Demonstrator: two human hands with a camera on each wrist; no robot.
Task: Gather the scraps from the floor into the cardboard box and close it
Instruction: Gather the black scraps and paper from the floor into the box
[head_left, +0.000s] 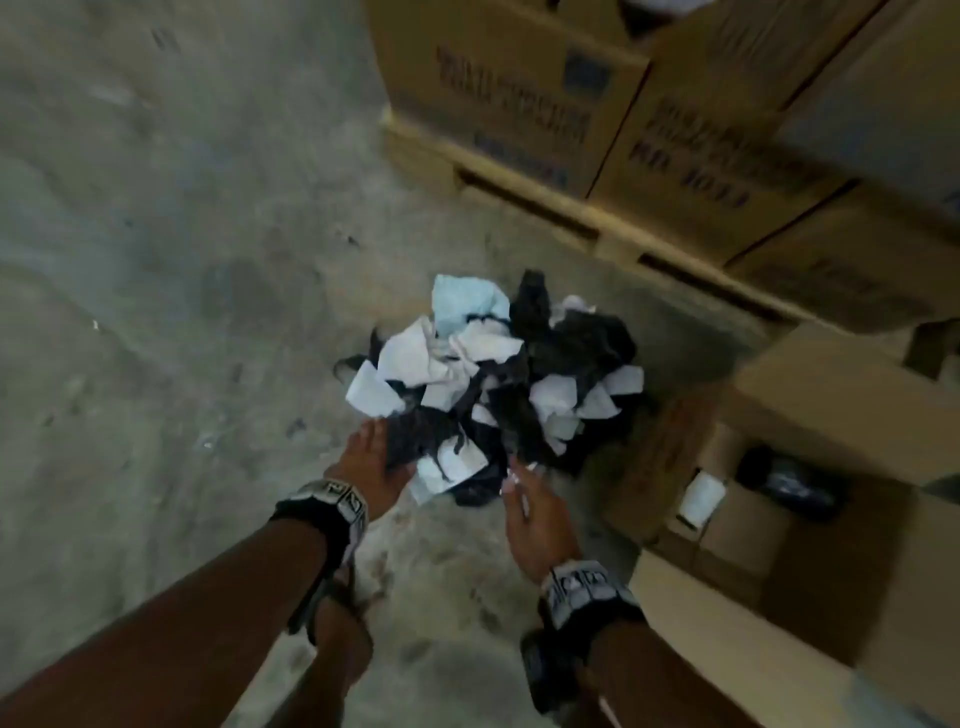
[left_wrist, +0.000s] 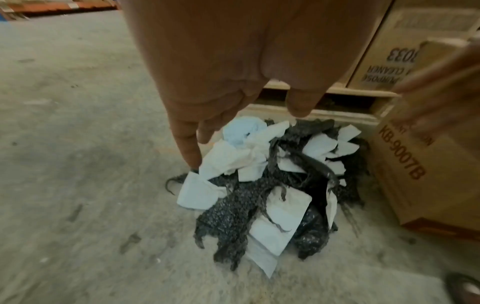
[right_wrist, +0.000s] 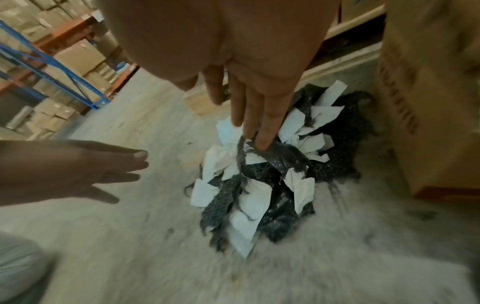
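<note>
A heap of white paper and black mesh scraps (head_left: 493, 384) lies on the concrete floor. My left hand (head_left: 371, 457) reaches to the heap's near left edge with straight fingers (left_wrist: 192, 156) and holds nothing. My right hand (head_left: 535, 514) stretches over the near right side, and its straight fingertips (right_wrist: 262, 142) are just above a black strip. Whether either hand touches the scraps (right_wrist: 249, 197) I cannot tell. The open cardboard box (head_left: 831, 400) stands right of the heap with its flaps up. A white piece and a dark piece lie inside it.
Behind the heap, stacked printed cartons (head_left: 509, 104) sit on a wooden pallet (head_left: 545, 208). Bare concrete floor (head_left: 156, 260) spreads to the left. Blue and orange storage racks (right_wrist: 64, 67) with boxes stand far off. My feet are close below my arms.
</note>
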